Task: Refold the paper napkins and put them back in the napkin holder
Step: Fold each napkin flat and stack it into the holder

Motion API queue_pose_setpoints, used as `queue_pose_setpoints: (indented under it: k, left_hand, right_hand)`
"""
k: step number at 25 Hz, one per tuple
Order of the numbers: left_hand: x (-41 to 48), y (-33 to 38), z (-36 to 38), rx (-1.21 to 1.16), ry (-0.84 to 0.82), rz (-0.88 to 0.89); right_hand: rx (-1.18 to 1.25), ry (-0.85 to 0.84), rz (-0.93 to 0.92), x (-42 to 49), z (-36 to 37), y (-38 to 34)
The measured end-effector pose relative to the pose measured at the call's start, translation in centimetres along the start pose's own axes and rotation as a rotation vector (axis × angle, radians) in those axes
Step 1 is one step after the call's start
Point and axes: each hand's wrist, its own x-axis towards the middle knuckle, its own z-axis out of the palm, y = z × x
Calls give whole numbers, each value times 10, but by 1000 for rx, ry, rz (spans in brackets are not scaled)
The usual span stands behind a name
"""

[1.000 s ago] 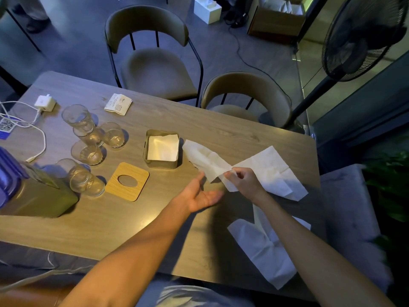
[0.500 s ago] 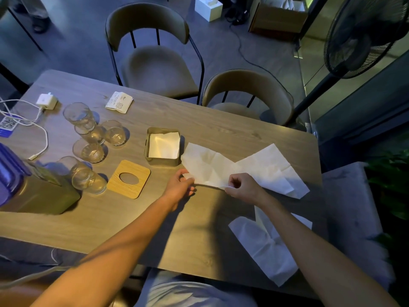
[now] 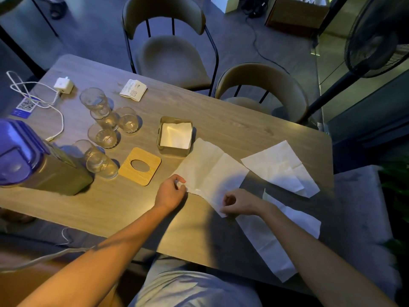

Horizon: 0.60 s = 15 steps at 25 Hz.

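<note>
Head view.

Open napkin (image 3: 210,171) flat on surface (image 3: 99,207), mid-frame. Far corner at holder (image 3: 172,151), napkin's 11 o'clock; touching or just beside, can't tell.

Left hand (image 3: 171,191): fingers curled, thumb and index pinching the near-left corner.
Right hand (image 3: 240,203): fingers curled in as well, pinching the near edge at the 5 o'clock corner.
Both grips on the same near edge, so probably set up to lift it and fold away toward 12, along creases visible in the sheet. Pinch rather than flat palm: thin paper, corner control needed for lining up edges.

Holder: open-top square tin at 12 o'clock of left hand, one folded napkin (image 3: 176,135) lying inside. Lid (image 3: 132,176), wood with oval slot, parked flat at holder's 7 o'clock, presumably off to allow drop-in.

Second napkin (image 3: 278,167) unfolded at 3 o'clock of the held one, apart from it.
Third napkin (image 3: 276,238) at 5 o'clock, partly under right forearm, reaching toward the near edge.
Both kept right, clear of the fold spot.

Glasses (image 3: 104,120) clustered at holder's 9 o'clock, well apart from the work.

Estimate: early. One in, one in hand, two waiting.
Risks: tearing the paper, skewed fold too wide for the tin.
</note>
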Motion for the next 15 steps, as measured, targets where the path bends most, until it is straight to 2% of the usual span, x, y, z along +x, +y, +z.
queue_pose_setpoints:
  k: [2, 6, 10, 12, 15]
  left_hand:
    - [0, -4, -5, 148, 9, 54]
    - [-2, -14, -13, 483, 21, 133]
    - [-6, -18, -15, 743, 170, 499]
    - [-9, -17, -9, 794, 123, 618]
    - [-13, -17, 3, 957, -4, 553]
  right_hand:
    - [76, 72, 32, 1, 5, -3]
    - [-33, 295, -6, 10, 5, -6]
    - [-209, 304, -44, 18, 13, -9]
    - [-254, 315, -12, 18, 16, -10]
    - [-321, 329, 53, 18, 17, -11]
